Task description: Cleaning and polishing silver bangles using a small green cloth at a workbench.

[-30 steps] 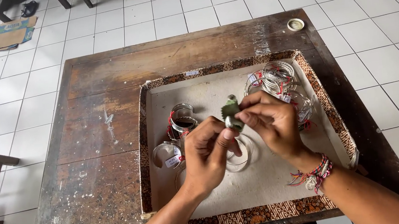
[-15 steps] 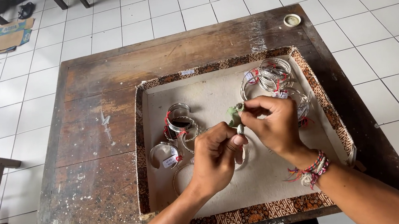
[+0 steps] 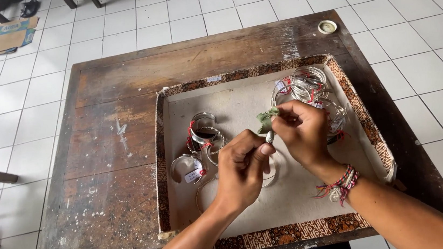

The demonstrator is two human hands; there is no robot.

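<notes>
Seen from above, a person's two bare hands met over a shallow tray (image 3: pixel 166 162) with a patterned brown border, which sat on a worn wooden tabletop (image 3: pixel 116 151). The left hand (image 3: pixel 242 168) had its grip pinched shut on a small silver bangle (image 3: pixel 269 137), held upright between thumb and fingers. The right hand (image 3: pixel 301 133), with a braided bracelet at its wrist, clenched a crumpled green cloth (image 3: pixel 265 119) and pressed it against the top of the bangle. Judging by this, the rubbing of that one piece was under way and not finished. A cluster of bangles with red tags (image 3: pixel 204 137) lay in the tray left of the hands, and a larger heap of bangles (image 3: pixel 307 86) lay at the tray's far right corner; which had been rubbed could not be told. A small round lid (image 3: pixel 327 26) sat near the tabletop's far edge.
</notes>
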